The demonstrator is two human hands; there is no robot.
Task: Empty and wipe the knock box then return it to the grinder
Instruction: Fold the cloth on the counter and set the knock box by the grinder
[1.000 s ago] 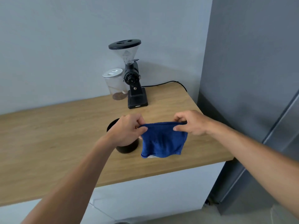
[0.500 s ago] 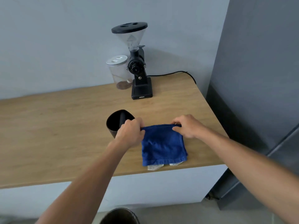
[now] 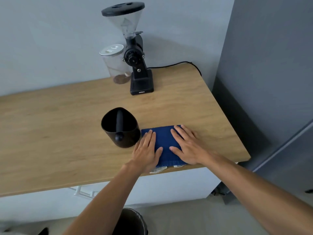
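The black knock box (image 3: 120, 128) stands upright on the wooden counter (image 3: 50, 133), its inside dark and its knock bar across the opening. Just right of it a folded blue cloth (image 3: 165, 143) lies flat near the counter's front edge. My left hand (image 3: 147, 150) rests flat on the cloth's left side, fingers spread, close beside the knock box. My right hand (image 3: 188, 146) lies flat on the cloth's right side. Neither hand grips anything. The black coffee grinder (image 3: 135, 53) with a clear hopper stands at the back by the wall.
A clear jar (image 3: 116, 65) with a little coffee and a silver lid stands left of the grinder. The grinder's cable (image 3: 177, 64) runs right along the wall. A grey cabinet (image 3: 271, 82) rises at the right. A dark bin (image 3: 132, 221) sits on the floor below the counter.
The cloth was held up by its top corners between both hands; it now lies folded on the counter with both palms flat on it. The view has tilted down and nearer.
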